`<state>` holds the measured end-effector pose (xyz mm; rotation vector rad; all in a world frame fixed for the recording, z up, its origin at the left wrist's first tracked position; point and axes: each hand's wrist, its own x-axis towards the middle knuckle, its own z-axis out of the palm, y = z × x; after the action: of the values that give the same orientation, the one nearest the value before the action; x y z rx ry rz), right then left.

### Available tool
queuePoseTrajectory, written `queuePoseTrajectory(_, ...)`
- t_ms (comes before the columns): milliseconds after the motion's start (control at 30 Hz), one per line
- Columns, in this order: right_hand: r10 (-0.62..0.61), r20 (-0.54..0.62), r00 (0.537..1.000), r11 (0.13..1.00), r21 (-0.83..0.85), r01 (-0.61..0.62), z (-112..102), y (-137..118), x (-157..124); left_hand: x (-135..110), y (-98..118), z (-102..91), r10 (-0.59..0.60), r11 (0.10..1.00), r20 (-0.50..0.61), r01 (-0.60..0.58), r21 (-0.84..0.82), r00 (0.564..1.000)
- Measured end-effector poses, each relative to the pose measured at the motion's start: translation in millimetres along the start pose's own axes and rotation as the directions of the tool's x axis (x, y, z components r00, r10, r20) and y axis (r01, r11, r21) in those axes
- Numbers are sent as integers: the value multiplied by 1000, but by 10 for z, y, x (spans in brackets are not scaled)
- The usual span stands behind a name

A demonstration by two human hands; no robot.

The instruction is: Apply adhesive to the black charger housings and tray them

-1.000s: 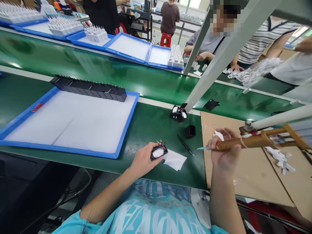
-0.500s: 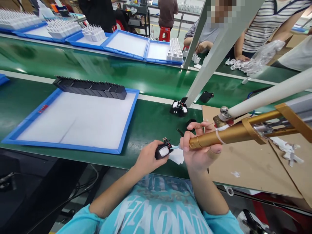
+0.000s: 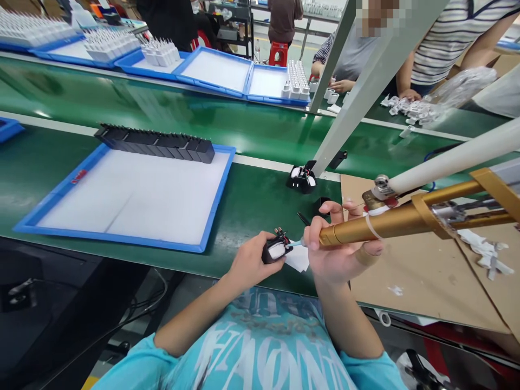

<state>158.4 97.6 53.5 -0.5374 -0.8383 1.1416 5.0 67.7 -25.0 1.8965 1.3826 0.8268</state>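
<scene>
My left hand is closed around a small black plug housing with white matter, wires and metal prongs showing in its open side. In my right hand is a gold glue dispensing gun, gripped near its front end. Its pale blue nozzle reaches into the open side of the housing. Beneath the nozzle a piece of white paper lies on the green bench. Behind my right hand sit a dark pen-like stick and a small black box-shaped part.
Left of my hands lies a blue-rimmed tray with a row of black housings. Open black housings stand by the slanted metal post. Cardboard covers the right side. Co-workers' hands are across the bench.
The whole view has shifted slightly. My hands, the housing and the glue gun keep nearly the same arrangement, with the nozzle still at the housing.
</scene>
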Motion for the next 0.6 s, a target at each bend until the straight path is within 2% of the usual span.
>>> queuePoseTrajectory(167,-4,-10,1000,1000,-18,4,69,12,-15,35,-21,55,-35,999,-1,35,11,999)
queuePoseTrajectory(400,16,-1,1000,1000,-11,-16,192,47,-51,69,55,122,66,995,-57,-70,-71,996)
queuePoseTrajectory(600,1,37,999,1000,-21,0,163,60,-61,75,78,147,63,993,-99,-72,-98,993)
